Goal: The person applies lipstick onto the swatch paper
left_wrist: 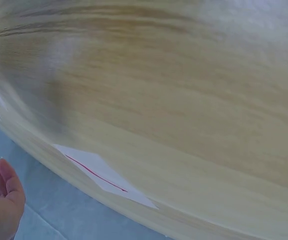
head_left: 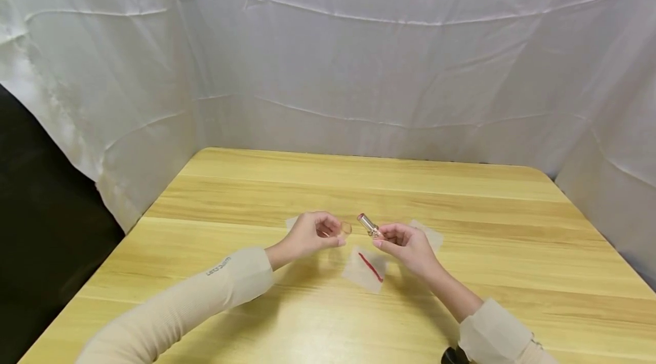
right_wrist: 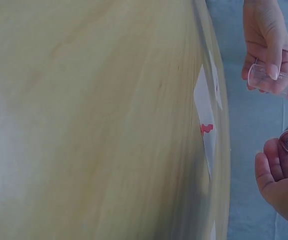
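Note:
Between thumb and fingers, my left hand [head_left: 314, 233] pinches a clear lipstick cap [head_left: 345, 229], which also shows as a see-through cylinder [right_wrist: 270, 80] in the right wrist view. Facing it, my right hand [head_left: 409, 244] holds a lipstick [head_left: 368, 224] by its base, its metallic tube tilted up to the left with a reddish tip. A small gap parts cap and lipstick, both above the table. Below them lies a pale paper square [head_left: 353, 273] bearing a slanted red stroke [head_left: 371, 267].
Another paper piece [head_left: 430, 237] lies behind my right hand, and a paper corner [head_left: 290, 223] shows behind the left. The wooden table [head_left: 328, 318] meets a white cloth curtain [head_left: 328, 79] at the back. A black object [head_left: 453, 356] sits at the near edge by my right sleeve.

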The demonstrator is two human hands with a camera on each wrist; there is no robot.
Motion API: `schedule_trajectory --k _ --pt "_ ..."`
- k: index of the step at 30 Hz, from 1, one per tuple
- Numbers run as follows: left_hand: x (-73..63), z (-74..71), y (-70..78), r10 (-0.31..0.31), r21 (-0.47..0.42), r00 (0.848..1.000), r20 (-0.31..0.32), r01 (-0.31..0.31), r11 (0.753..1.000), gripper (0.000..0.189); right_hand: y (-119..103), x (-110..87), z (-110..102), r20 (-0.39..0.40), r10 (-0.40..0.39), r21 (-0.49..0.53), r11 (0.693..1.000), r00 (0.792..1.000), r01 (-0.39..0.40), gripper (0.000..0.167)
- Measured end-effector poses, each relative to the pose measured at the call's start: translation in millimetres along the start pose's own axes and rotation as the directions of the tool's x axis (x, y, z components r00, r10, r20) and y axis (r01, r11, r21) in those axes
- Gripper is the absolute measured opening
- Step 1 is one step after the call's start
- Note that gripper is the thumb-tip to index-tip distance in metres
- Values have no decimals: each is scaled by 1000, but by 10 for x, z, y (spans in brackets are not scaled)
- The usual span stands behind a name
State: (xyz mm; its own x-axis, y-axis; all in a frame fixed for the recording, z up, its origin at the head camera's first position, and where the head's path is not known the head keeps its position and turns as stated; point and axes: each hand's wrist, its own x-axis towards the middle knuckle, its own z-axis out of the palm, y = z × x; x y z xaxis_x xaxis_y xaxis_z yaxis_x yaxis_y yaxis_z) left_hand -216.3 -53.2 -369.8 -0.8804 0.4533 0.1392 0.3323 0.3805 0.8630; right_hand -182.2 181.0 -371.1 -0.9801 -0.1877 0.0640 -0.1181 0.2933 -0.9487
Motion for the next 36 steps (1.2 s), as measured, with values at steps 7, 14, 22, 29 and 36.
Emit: schedule_trajectory --k 7,14,22,29,36 --pt "-29 -16 -1 4 8 1000 22 -4 1000 24 -1 -24 1 38 -35 -32 999 999 36 27" --pt "-43 -22 10 39 72 998 53 -43 997 22 -14 -47 -13 84 -43 -108 993 996 52 24" --pt "-42 -23 20 82 107 994 76 -90 990 23 -26 -81 -15 109 -66 -170 982 992 84 25" --pt "-59 -31 21 92 109 988 120 -106 988 24 -4 -88 -33 142 -99 -203 971 985 127 25" --pt "-50 -41 46 116 101 983 139 -131 986 23 -36 -106 -51 126 -95 -253 959 987 125 28"
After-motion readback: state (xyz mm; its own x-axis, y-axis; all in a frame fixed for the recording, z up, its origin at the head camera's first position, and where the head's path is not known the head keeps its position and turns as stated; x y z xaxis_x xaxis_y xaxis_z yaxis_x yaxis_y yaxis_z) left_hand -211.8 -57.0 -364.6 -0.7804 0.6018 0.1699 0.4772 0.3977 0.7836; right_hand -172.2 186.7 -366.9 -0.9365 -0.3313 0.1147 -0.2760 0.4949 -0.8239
